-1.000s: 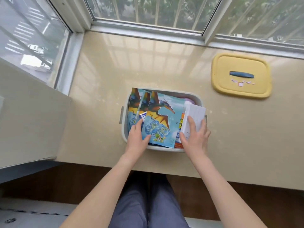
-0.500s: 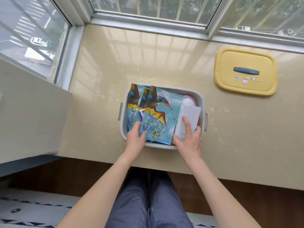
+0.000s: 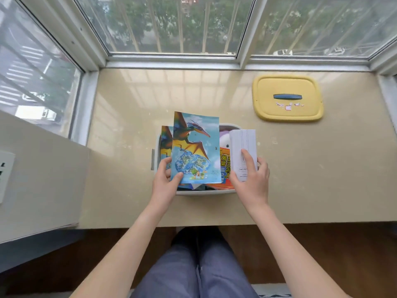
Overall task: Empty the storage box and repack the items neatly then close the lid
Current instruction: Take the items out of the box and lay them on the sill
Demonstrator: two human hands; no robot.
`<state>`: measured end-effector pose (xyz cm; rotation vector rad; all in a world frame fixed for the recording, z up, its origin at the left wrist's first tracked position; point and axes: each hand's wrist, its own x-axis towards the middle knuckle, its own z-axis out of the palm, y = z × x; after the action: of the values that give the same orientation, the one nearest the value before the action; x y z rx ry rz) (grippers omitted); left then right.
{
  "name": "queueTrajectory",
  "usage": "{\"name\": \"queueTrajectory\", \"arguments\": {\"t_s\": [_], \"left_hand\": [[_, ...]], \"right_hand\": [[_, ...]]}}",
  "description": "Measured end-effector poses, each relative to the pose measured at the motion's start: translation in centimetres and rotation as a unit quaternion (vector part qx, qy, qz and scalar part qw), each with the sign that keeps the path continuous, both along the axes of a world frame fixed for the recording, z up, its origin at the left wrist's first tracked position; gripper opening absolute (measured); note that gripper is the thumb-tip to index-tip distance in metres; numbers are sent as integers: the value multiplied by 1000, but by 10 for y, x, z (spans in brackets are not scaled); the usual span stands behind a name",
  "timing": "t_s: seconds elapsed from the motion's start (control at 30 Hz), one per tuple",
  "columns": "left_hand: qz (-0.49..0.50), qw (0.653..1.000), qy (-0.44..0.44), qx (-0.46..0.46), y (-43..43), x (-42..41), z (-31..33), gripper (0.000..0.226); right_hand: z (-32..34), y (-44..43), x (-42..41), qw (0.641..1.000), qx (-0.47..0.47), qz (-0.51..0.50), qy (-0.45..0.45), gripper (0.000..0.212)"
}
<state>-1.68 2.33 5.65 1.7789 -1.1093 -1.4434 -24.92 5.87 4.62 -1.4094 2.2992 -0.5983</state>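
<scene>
A grey storage box [image 3: 157, 143] sits on the beige sill in front of me, mostly hidden by what I hold. My left hand [image 3: 165, 181] pinches the lower left corner of a blue pterosaur booklet [image 3: 196, 147], raised above the box. A second similar booklet [image 3: 166, 143] stands behind it at the left. My right hand [image 3: 251, 179] grips a white booklet [image 3: 243, 143], lifted over the box's right side. Inside the box show an orange book [image 3: 225, 166] and a pale plush toy [image 3: 224, 138]. The yellow lid [image 3: 287, 97] lies flat at the far right.
The beige sill [image 3: 129, 125] ends at window frames behind and on both sides. A low cream wall ledge [image 3: 43, 179] rises at the left. My legs [image 3: 193, 265] are below the sill's front edge.
Both hands have lifted their items up out of the box: the pterosaur booklet in the left hand, the white booklet in the right. The camera has tilted up toward the window.
</scene>
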Motion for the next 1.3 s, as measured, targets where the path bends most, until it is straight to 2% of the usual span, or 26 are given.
{"name": "queueTrajectory", "arguments": {"t_s": [0.17, 0.33, 0.6, 0.83, 1.03, 1.3], "left_hand": [[-60, 997, 53, -13, 7, -20, 23, 39], [-122, 990, 61, -27, 17, -54, 38, 38], [-114, 990, 71, -46, 34, -153, 45, 41], [-62, 996, 55, -15, 66, -271, 24, 49], [-29, 999, 26, 22, 77, -344, -17, 49], [17, 997, 7, 69, 47, -383, -122, 48]], "right_hand": [[22, 35, -20, 999, -7, -50, 19, 72], [37, 61, -57, 995, -4, -95, 15, 72], [34, 76, -157, 996, -14, -89, 2, 72], [11, 85, -273, 997, 34, -58, -30, 70], [-24, 84, -339, 994, 79, -57, -51, 70], [-125, 48, -378, 993, 115, -33, -24, 70]]}}
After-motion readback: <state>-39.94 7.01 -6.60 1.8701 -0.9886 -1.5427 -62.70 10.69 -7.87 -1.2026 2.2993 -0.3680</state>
